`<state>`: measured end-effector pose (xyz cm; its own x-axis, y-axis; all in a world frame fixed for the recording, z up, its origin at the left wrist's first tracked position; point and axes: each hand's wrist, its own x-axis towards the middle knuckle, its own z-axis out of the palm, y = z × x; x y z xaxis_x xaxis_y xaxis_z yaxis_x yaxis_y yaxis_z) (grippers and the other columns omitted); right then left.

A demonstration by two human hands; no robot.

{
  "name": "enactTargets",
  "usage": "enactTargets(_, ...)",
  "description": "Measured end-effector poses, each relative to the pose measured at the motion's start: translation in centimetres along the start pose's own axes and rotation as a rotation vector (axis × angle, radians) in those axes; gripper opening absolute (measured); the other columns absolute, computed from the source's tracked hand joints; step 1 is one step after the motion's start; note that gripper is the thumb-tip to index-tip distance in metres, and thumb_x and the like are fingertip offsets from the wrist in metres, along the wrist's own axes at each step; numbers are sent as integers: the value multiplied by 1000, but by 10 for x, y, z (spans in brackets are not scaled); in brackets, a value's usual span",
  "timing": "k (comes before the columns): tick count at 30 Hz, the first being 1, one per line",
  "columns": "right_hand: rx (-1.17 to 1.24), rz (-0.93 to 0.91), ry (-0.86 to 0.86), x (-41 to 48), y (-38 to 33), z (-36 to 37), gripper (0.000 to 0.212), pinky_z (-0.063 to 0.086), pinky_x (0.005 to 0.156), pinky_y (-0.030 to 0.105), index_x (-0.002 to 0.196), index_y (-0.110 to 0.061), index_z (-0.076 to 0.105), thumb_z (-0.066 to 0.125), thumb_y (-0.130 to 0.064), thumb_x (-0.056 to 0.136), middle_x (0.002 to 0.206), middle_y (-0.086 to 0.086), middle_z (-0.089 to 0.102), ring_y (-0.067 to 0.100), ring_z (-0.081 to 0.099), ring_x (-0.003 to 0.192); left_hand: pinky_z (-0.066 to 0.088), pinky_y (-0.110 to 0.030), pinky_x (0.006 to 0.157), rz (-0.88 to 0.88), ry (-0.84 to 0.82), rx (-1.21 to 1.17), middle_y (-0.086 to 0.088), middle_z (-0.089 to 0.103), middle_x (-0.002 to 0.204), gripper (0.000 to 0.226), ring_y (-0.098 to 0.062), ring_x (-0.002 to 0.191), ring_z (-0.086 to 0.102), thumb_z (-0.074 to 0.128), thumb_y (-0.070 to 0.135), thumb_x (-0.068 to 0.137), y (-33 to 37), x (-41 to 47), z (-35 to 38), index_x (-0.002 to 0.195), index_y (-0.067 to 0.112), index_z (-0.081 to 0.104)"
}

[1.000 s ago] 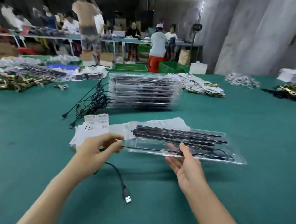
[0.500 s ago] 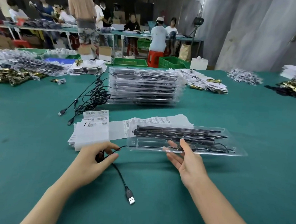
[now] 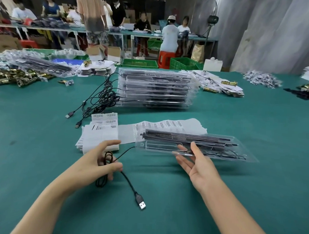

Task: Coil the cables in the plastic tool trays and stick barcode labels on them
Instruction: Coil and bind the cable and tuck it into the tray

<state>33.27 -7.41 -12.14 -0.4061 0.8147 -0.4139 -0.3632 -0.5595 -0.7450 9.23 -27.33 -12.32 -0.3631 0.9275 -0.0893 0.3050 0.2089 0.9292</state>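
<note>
A clear plastic tray [image 3: 240, 151] of black rods lies on the green table in front of me. Its thin black cable [image 3: 128, 182] runs out of the tray's left end, through my left hand [image 3: 98, 162], and ends in a USB plug [image 3: 141, 203] lying on the cloth. My left hand holds a few loops of that cable between curled fingers and thumb. My right hand [image 3: 196, 163] is at the tray's near edge, thumb on top and straight fingers beneath. Barcode label sheets [image 3: 104, 131] lie just beyond my left hand.
A tall stack of filled trays [image 3: 154, 89] stands behind, with loose black cables [image 3: 101, 99] trailing from its left side. Brass parts [image 3: 15, 77] and paper heaps lie along the far table edge. People work at benches further back.
My left hand has drawn back toward me and gathered loops of cable. The USB plug has slid slightly right. My right hand stays at the tray's near edge.
</note>
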Motion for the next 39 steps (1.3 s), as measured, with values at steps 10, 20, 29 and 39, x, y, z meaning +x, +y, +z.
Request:
enactTargets(10, -40, 140, -158, -4, 1, -3, 28, 65, 77, 38, 115, -2, 54, 64, -24, 100, 107, 33, 72, 37, 76, 97, 55, -28, 72, -54, -272, -175, -16, 76, 107, 32, -26, 85, 73, 71, 46, 86, 17, -15, -4, 114, 30, 70)
enactTargets(20, 2, 208, -169, -10, 4, -18, 31, 64, 64, 35, 134, 5, 46, 48, -13, 109, 105, 35, 72, 41, 76, 95, 41, -21, 52, -99, -435, -26, -13, 76, 95, 7, -23, 71, 65, 65, 22, 94, 20, -10, 25, 101, 25, 65)
enactTargets(29, -43, 173, -150, -9, 9, -17, 32, 63, 62, 32, 132, 11, 47, 44, -12, 110, 104, 37, 71, 40, 76, 92, 40, -16, 54, -83, -463, 83, -7, 74, 80, 13, -17, 64, 64, 58, 11, 86, 27, -14, 31, 92, 22, 62)
enactTargets(39, -67, 165, -126, -11, 11, -15, 32, 63, 60, 32, 132, 11, 45, 40, -12, 111, 99, 37, 71, 40, 77, 87, 49, -21, 65, -3, -527, 162, -3, 67, 74, 19, -13, 67, 65, 55, 1, 82, 32, -17, 33, 84, 20, 59)
